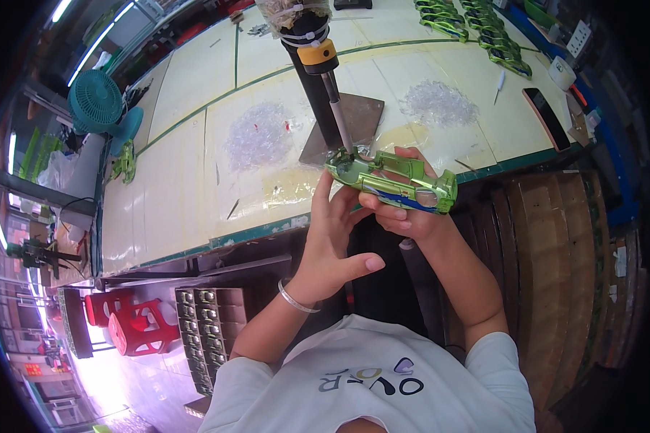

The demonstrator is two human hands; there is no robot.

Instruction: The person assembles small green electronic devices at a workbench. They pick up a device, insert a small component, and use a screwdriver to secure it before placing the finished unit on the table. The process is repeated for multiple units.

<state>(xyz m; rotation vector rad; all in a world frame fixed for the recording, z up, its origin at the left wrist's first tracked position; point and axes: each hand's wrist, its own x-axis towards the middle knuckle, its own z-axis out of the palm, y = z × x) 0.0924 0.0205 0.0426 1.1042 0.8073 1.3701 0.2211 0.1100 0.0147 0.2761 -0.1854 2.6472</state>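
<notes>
While the shell (391, 185) sat at the rod's (339, 119) tip, the right hand (417, 222) clamped its middle; the left hand's (329, 234) fingers steadied one end, thumb apart. Seemingly light, stiff and slippery, with fragile struts, it suited holding by its sides.

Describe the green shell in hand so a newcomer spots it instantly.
On the pale worktable, find the dark post with the yellow collar. Follow the thin rod down to the green shell with a blue stripe, gripped by the right hand. Unlike the green pieces lying at the table's far right, this one is held.
</notes>
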